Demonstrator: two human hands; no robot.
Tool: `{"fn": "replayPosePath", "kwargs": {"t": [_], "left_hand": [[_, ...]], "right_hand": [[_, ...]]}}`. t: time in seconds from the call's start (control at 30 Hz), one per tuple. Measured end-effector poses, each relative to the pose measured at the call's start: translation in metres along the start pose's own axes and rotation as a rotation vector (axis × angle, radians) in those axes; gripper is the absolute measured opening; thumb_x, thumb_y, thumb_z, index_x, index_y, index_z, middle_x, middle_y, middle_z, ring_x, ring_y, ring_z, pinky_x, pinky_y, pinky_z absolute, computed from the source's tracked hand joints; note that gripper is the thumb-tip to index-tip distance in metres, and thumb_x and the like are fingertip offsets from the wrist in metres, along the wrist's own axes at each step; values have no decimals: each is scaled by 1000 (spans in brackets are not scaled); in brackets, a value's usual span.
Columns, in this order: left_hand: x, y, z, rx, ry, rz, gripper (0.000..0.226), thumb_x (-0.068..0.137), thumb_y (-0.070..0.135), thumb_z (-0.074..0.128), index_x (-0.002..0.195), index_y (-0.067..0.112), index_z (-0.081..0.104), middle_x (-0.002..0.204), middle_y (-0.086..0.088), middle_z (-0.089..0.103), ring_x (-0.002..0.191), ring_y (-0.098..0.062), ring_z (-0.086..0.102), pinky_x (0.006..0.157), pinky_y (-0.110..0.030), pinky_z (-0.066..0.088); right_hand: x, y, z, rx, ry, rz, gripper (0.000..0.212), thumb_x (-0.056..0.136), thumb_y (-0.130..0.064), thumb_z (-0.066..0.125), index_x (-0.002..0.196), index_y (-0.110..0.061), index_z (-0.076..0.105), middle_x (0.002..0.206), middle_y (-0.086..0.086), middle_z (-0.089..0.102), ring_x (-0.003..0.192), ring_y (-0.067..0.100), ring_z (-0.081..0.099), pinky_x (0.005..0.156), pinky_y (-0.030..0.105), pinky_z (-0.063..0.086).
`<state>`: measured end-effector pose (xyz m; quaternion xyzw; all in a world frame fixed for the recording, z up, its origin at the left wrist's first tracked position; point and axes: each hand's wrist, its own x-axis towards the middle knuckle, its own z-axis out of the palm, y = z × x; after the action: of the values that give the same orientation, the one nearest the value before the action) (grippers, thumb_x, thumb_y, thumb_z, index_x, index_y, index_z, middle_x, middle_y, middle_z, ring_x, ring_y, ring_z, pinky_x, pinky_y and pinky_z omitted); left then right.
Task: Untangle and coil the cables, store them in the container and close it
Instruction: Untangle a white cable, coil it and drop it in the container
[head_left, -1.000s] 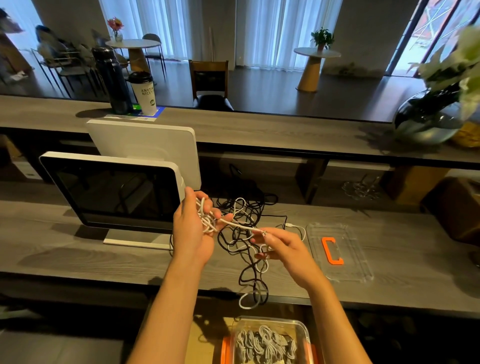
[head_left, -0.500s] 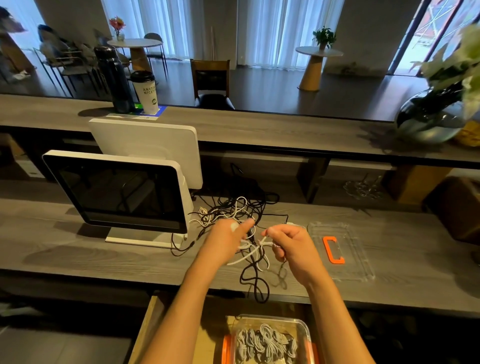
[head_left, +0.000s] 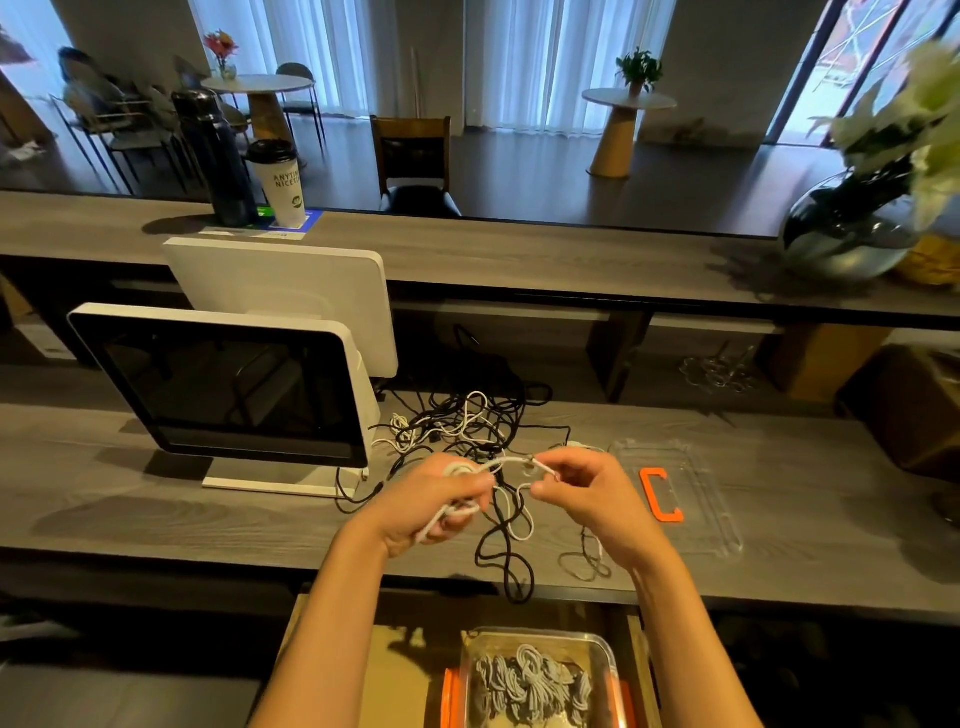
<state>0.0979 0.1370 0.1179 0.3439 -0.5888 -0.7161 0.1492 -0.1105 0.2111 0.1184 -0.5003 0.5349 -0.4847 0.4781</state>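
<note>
The white cable (head_left: 506, 461) runs sideways between the two hands, just in front of the tangled cable pile (head_left: 462, 426) on the table (head_left: 156, 519); the left hand (head_left: 431, 499) grips loops, and right-hand fingers (head_left: 545, 486) pinch its end.

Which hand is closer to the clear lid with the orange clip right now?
The right hand. It holds the white cable just left of the clear lid on the counter. The left hand grips the same cable farther left, beyond the right hand from the lid.
</note>
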Motion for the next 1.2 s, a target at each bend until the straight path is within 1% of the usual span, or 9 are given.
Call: {"fn": "replayPosePath", "kwargs": {"t": [0.17,0.4,0.5,0.6,0.73,0.83,0.93,1.03,1.2], "left_hand": [[-1,-4,-14,-136,221,145,32,94,36,55,78,10,62,52,-2,43,37,-10,32,36,-19,23],[10,2,-5,-164,692,208,31,105,25,48,92,2,65,71,-17,69,59,-27,69,54,-33,59],[18,4,-2,-523,788,275,30,105,25,46,100,1,63,88,-18,75,82,-29,75,74,-40,63],[19,12,-5,-1012,684,360,33,107,28,39,104,5,62,98,-13,76,94,-24,74,79,-44,61],[14,17,-11,-1258,633,396,28,105,28,43,87,13,57,63,2,60,52,-7,59,54,-26,57],[14,9,-16,-723,884,274,25,104,31,48,89,15,59,61,4,51,46,-7,42,39,-18,35],[19,1,-7,-66,982,144,22,102,30,53,89,16,64,70,-4,61,52,-11,52,41,-24,43],[25,2,7,356,854,77,26,102,34,51,90,15,65,79,-7,66,68,-18,62,61,-37,54],[25,1,21,458,442,-66,54,100,56,38,91,9,64,69,-2,63,50,-11,57,44,-19,42]], "right_hand": [[2,6,-3,48,168,-4,24,97,-17,58,87,-9,78,63,12,67,47,10,37,45,20,27],[10,15,1,22,195,51,26,98,-21,57,90,-5,77,53,2,50,48,8,38,45,16,29],[10,16,2,11,117,65,17,93,-17,65,91,-5,77,57,1,53,50,7,42,46,18,32],[9,19,1,-1,78,112,16,92,-18,67,91,-8,78,59,3,56,52,10,47,47,20,38],[8,22,1,-124,-9,132,8,89,-12,71,89,-9,78,66,-2,66,57,4,54,53,15,43],[8,21,-1,-174,-81,70,8,88,-10,71,86,-12,78,77,5,71,69,9,60,66,20,50],[8,12,3,-168,-152,-12,13,93,-11,66,85,-16,75,74,-2,67,72,10,59,69,23,49],[11,5,12,-113,-147,-67,18,96,-7,59,87,-13,72,68,-8,63,64,0,55,62,13,43],[17,9,16,-80,42,-71,22,99,-14,56,88,1,68,66,-2,55,55,1,45,53,13,37]]}}
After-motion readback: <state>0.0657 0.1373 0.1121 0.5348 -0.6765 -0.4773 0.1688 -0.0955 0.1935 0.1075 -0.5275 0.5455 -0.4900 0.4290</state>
